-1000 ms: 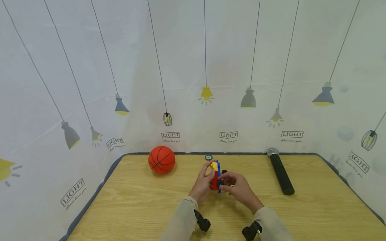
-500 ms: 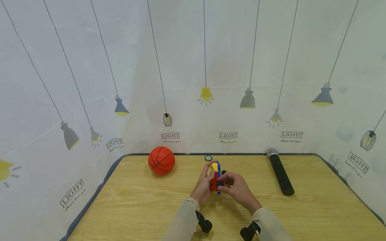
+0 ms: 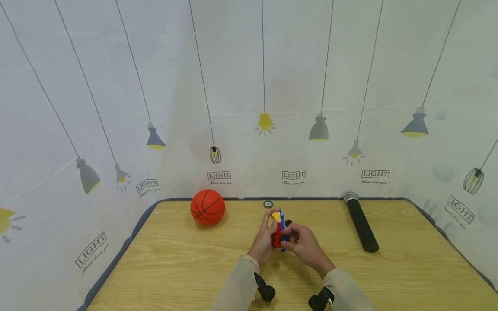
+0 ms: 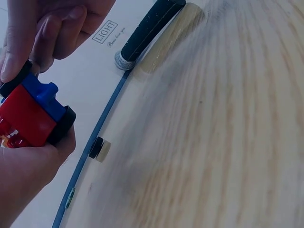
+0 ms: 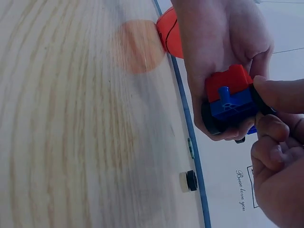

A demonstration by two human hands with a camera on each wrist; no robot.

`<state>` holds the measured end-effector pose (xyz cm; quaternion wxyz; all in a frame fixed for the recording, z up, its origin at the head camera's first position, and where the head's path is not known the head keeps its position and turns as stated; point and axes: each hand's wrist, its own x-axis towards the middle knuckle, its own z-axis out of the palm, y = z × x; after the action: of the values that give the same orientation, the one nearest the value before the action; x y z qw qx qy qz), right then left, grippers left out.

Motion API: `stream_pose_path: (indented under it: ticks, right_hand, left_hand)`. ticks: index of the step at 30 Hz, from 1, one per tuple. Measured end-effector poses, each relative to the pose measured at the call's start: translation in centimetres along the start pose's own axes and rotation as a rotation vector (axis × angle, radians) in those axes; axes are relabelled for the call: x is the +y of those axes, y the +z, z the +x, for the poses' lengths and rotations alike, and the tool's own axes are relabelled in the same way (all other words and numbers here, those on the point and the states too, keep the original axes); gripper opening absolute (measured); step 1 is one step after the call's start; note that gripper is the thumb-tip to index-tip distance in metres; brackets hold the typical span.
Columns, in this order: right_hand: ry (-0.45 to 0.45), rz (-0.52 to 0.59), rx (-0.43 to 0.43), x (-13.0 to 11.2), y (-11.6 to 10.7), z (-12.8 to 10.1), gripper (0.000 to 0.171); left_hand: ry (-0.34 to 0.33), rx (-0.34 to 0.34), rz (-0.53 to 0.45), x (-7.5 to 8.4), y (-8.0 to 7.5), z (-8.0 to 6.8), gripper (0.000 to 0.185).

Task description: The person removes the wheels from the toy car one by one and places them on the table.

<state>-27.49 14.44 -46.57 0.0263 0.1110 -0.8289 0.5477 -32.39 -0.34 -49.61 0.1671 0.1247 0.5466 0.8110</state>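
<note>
Above the middle of the wooden table (image 3: 186, 268), both hands hold a small brick toy car (image 3: 278, 231) of red, blue and yellow parts with black wheels. My left hand (image 3: 263, 242) wraps round its left side, fingers curled behind it. My right hand (image 3: 302, 244) pinches its right side at a black wheel. The left wrist view shows the toy car (image 4: 33, 114) gripped from below by my left hand (image 4: 28, 175), with my right hand's fingers (image 4: 47, 28) on top. In the right wrist view my right hand's fingertips (image 5: 278, 95) pinch the toy car (image 5: 228, 97).
An orange basketball (image 3: 208, 207) sits at the back left of the table. A black microphone (image 3: 359, 224) lies at the back right. A small round disc (image 3: 268, 204) rests by the far edge. A printed curtain surrounds the table.
My right hand has drawn slightly left, its fingers closing in on the toy car's side. The left hand and the toy stay almost where they were.
</note>
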Motion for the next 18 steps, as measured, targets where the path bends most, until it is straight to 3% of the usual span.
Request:
stream_pose_path:
  ticks: [6, 12, 15, 18]
  right_hand:
    - [0.017, 0.026, 0.015, 0.1, 0.18, 0.18, 0.015]
    - [-0.029, 0.015, 0.007, 0.26, 0.34, -0.05, 0.018]
    - [-0.099, -0.003, 0.009, 0.42, 0.52, -0.11, 0.015]
    - [-0.227, -0.066, 0.026, 0.75, 0.65, 0.0, 0.017]
  left_hand:
    - [-0.011, 0.024, -0.014, -0.17, -0.04, 0.26, 0.034]
    - [-0.001, 0.041, -0.022, -0.11, -0.09, 0.12, 0.035]
    - [-0.003, 0.045, -0.021, 0.02, -0.24, -0.03, 0.036]
    - [-0.007, 0.064, -0.049, 0.26, -0.62, -0.28, 0.034]
